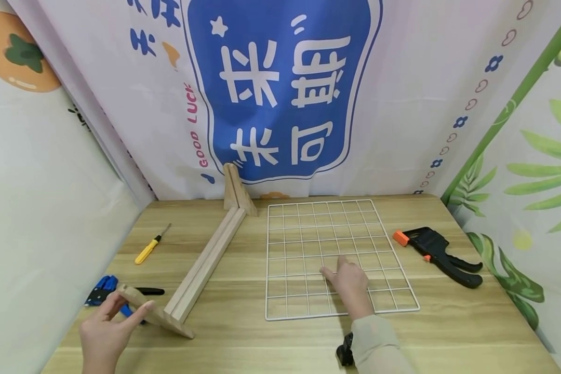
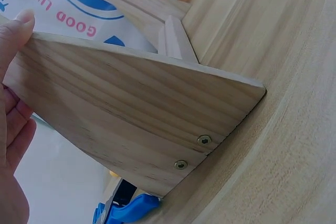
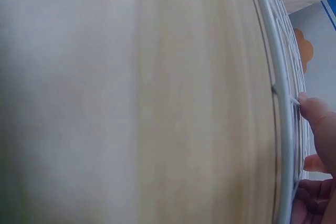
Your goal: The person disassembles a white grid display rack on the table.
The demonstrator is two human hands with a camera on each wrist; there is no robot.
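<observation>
My left hand pinches the upper end of a tapered wooden end panel between thumb and fingers. Two bolt heads show on the panel's outer face in the left wrist view. Two parallel wooden bars join it to a similar far panel, making one wooden stand on the table. On a white wire grid lying flat, my right hand rests with thumb and index finger extended and spread. The right thumb touches the wires; the other fingers are partly hidden.
Left of the stand lies a yellow-handled screwdriver. A blue and black hand tool sits partly behind the left hand and near panel. A black bar clamp with orange pads lies right of the grid. Near the right sleeve is a small black object.
</observation>
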